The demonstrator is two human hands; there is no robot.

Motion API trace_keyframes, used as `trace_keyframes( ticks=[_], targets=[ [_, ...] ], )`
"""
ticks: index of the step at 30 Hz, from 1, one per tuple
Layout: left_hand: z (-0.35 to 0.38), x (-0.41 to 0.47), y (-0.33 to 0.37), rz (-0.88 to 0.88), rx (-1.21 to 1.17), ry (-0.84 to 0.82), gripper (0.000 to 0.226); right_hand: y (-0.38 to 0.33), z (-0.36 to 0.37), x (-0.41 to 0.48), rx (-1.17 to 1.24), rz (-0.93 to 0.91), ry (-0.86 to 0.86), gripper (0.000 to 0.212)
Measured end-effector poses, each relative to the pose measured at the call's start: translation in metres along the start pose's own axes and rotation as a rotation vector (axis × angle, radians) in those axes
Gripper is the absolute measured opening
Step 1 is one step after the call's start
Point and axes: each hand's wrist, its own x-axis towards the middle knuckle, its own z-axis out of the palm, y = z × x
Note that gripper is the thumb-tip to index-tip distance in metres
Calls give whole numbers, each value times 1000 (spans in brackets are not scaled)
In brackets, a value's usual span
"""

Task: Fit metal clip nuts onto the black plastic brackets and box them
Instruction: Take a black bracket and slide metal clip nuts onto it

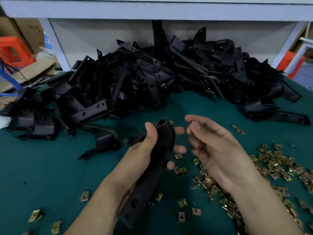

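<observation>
My left hand (pixel 145 150) grips a long black plastic bracket (pixel 162 141) around its upper part, thumb on the near face and fingertips showing past its right edge. The bracket's holed end points up and away from me. Just to the right, my right hand (pixel 215 146) pinches a small clip nut (pixel 191 123) between thumb and forefinger, a short gap from the bracket's top. Only a dark sliver of that nut shows. Loose brass-coloured clip nuts (pixel 274 165) lie scattered on the green mat at the right and near my forearms.
A big heap of black brackets (pixel 152 78) fills the back of the green mat (pixel 42 167). A single bracket (pixel 101 136) lies left of my left hand. Cardboard boxes (pixel 28 31) and an orange stool (pixel 13 51) stand beyond the left edge, a white shelf above.
</observation>
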Motion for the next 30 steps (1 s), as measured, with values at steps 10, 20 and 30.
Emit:
trace_keyframes(
  ticks=[10, 20, 30],
  targets=[
    [2, 0, -6, 67, -209, 6, 47, 6, 2, 3, 21, 48, 111, 24],
    [2, -2, -7, -40, -217, -257, 41, 5, 3, 2, 97, 145, 103, 25],
    [-3, 2, -6, 30, -79, -264, 19, 4, 2, 3, 86, 228, 125, 15]
  ],
)
